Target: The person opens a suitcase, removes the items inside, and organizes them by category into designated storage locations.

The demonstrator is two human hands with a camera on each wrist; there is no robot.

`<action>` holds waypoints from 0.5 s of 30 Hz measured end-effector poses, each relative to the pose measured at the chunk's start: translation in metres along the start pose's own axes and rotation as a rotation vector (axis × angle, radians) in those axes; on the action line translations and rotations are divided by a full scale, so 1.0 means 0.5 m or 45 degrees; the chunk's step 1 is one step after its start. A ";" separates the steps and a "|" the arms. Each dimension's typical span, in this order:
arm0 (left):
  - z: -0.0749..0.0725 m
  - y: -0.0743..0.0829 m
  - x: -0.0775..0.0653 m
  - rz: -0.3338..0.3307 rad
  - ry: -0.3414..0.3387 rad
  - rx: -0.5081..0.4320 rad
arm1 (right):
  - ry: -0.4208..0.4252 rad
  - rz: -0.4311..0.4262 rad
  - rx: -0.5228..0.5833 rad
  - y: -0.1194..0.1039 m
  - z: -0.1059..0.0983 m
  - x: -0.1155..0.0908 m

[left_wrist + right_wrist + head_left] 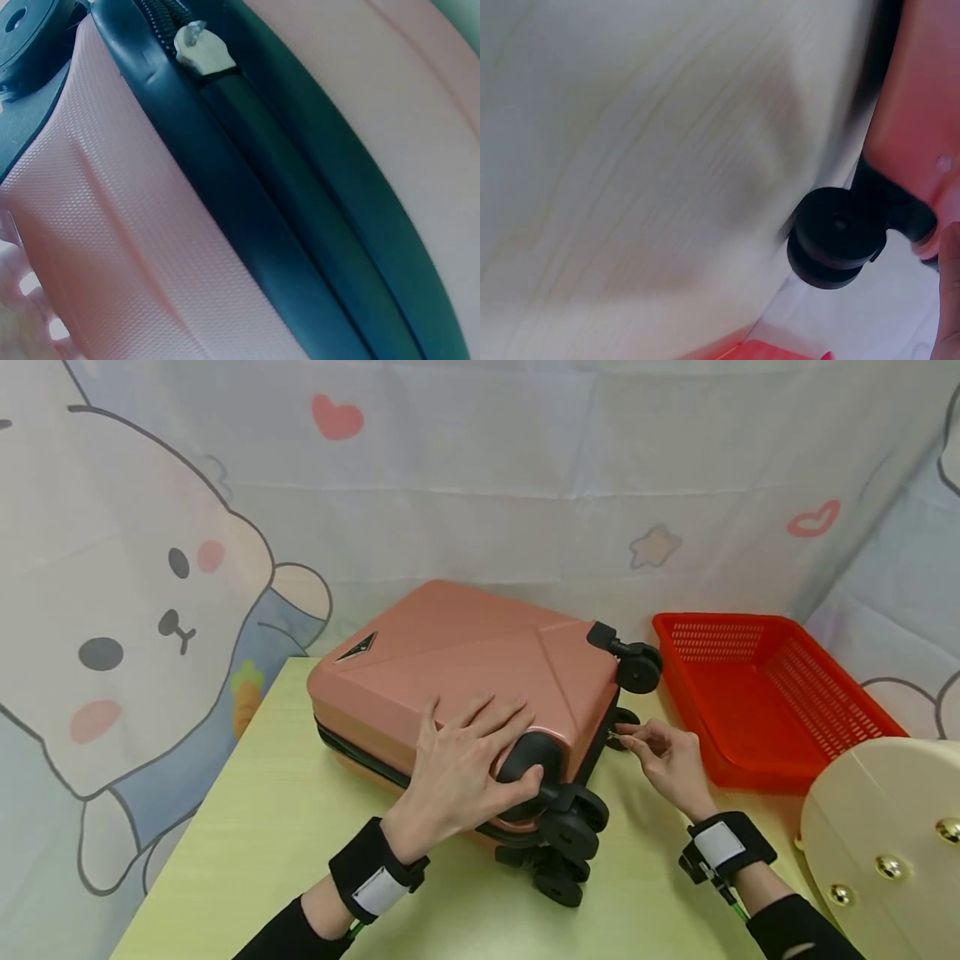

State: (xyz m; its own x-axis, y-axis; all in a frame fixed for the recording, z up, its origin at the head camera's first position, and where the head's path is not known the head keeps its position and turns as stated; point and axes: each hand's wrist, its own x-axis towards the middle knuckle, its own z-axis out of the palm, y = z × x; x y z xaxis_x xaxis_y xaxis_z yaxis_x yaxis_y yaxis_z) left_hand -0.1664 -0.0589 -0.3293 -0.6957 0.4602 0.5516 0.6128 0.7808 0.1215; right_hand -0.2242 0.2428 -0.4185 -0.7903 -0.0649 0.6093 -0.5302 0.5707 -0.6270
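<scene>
A pink hard-shell suitcase (465, 652) lies on its side on the table, its black wheels (573, 831) facing right. My left hand (468, 760) rests on the top shell by a black corner guard (536, 764), fingers spread. At the suitcase's wheeled end, my right hand (671, 764) pinches a small metal zipper pull (614, 736) between thumb and fingers. The left wrist view shows the black zipper band with a metal end piece (204, 49) where the teeth stop. A lower wheel (836, 232) and one finger (950, 289) appear in the right wrist view.
A red plastic basket (720, 760) stands right of the suitcase at the back. Nearer on the right is a cream rounded object (885, 810) with gold studs. A printed cloth (480, 460) hangs behind the light-coloured table (247, 827).
</scene>
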 end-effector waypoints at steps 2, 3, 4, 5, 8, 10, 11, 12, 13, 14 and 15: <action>-0.003 -0.002 -0.004 0.006 -0.006 -0.006 | 0.009 0.023 -0.010 0.017 0.000 0.001; -0.004 -0.003 -0.007 0.009 -0.010 -0.009 | 0.015 0.033 -0.007 0.030 0.000 0.002; -0.006 -0.004 -0.010 0.013 -0.013 -0.011 | 0.018 0.043 -0.003 0.033 -0.001 0.003; -0.008 -0.005 -0.012 0.019 -0.013 -0.010 | 0.022 0.056 -0.007 0.037 -0.003 0.003; -0.013 -0.010 -0.022 0.044 -0.008 -0.012 | 0.057 0.098 -0.014 0.047 -0.009 0.005; -0.018 -0.013 -0.030 0.064 -0.005 -0.019 | 0.087 0.131 -0.032 0.053 -0.014 0.005; -0.020 -0.016 -0.034 0.075 -0.005 -0.026 | 0.104 0.150 -0.045 0.055 -0.016 0.004; -0.023 -0.019 -0.039 0.087 -0.006 -0.033 | 0.120 0.165 -0.058 0.056 -0.018 0.003; -0.026 -0.022 -0.043 0.096 -0.008 -0.043 | 0.132 0.176 -0.073 0.058 -0.020 0.001; -0.029 -0.025 -0.047 0.107 -0.008 -0.052 | 0.135 0.186 -0.083 0.058 -0.022 0.000; -0.032 -0.028 -0.051 0.117 -0.008 -0.059 | 0.145 0.194 -0.091 0.059 -0.023 -0.001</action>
State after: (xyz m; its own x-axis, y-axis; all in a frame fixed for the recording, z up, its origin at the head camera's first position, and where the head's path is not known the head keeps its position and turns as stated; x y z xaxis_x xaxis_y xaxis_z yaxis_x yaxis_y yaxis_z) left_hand -0.1513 -0.0883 -0.3319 -0.6376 0.5318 0.5574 0.6910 0.7146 0.1086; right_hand -0.2357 0.2690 -0.4319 -0.8177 0.1173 0.5635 -0.3809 0.6237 -0.6826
